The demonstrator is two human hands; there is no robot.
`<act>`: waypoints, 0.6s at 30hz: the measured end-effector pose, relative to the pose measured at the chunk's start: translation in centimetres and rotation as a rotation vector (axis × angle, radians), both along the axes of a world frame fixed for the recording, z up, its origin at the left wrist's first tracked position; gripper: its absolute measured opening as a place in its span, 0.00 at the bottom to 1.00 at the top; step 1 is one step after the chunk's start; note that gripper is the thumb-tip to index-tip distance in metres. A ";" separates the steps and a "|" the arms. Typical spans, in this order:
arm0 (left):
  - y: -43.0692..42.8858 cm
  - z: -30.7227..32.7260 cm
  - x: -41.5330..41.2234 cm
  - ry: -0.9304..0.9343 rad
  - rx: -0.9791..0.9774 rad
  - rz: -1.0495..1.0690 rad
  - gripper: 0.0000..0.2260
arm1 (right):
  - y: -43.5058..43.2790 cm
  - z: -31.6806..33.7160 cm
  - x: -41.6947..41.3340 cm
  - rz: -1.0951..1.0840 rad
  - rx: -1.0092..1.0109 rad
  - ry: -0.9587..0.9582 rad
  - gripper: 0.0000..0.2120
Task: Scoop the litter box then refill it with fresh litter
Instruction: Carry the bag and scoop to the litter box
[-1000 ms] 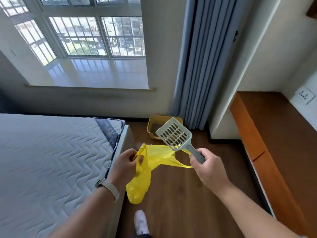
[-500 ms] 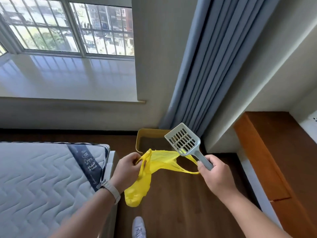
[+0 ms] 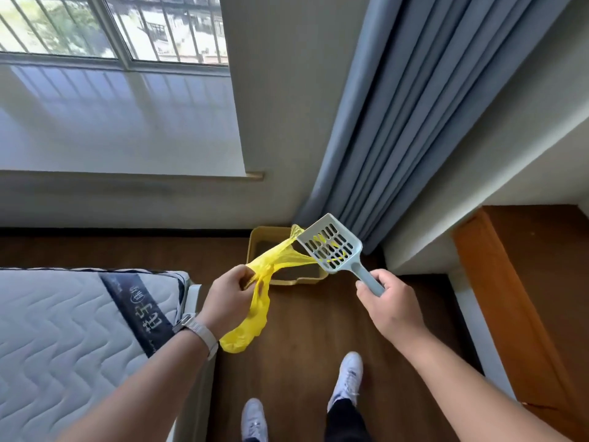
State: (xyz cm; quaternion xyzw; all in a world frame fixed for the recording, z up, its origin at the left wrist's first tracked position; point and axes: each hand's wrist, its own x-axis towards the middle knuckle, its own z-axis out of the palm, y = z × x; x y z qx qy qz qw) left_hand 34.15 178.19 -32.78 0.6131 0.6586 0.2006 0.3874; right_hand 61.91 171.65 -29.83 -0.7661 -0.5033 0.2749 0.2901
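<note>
Left hand (image 3: 228, 298) pinches crinkled yellow plastic bag (image 3: 247, 331); right hand (image 3: 389, 307) grips slotted grey scoop (image 3: 338, 267).

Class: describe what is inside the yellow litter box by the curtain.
Inside the litter box, grey litter shows. The yellow bag and scoop held in front cover its middle, so any clumps there are hidden.

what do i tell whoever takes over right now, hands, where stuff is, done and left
Right hand grips the handle of the pale blue slotted plastic scoop, held in the air, nothing in it.
Left hand grips the thin yellow plastic bag, which stretches behind the scoop head.
Tan plastic litter box sits on the wood floor by the blue curtain, ahead of both hands.
Done: tools in hand. Left: scooping, refilling; no fresh litter in view.
</note>
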 end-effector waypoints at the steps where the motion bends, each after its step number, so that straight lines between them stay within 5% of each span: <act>1: 0.6 -0.3 0.7 0.026 0.005 0.008 0.07 | 1.0 -0.5 0.7 0.016 0.002 0.009 0.10; 10: 6.0 -8.8 6.6 0.149 -0.137 0.184 0.04 | 9.5 -9.2 8.4 0.133 -0.147 0.013 0.11; 18: 8.5 -22.1 8.0 0.244 -0.235 0.195 0.03 | 15.4 -23.3 9.5 0.111 -0.297 -0.008 0.11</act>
